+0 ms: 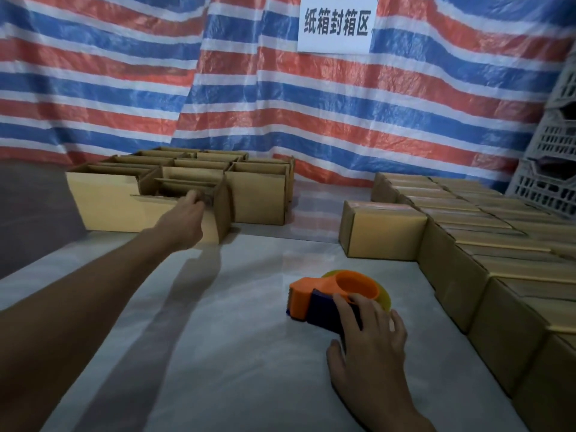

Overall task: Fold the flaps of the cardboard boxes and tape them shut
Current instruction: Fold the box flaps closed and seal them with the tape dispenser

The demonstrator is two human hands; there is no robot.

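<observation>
Left hand on an open box, right hand on the tape dispenser, under a sign reading "纸箱封箱区".

The left hand (187,213) reaches far out and curls its fingers over the near rim of an open box (124,213), which stands at the front of a cluster of unsealed boxes (258,198) at the table's (233,353) far left. The right hand (371,335) grips the orange and dark blue tape dispenser (314,300), which rests on the table near the person. Closed boxes (383,232) stand in rows along the right side. The white sign (338,24) hangs on a red, white and blue striped tarp (311,104); no other writing is legible.
</observation>
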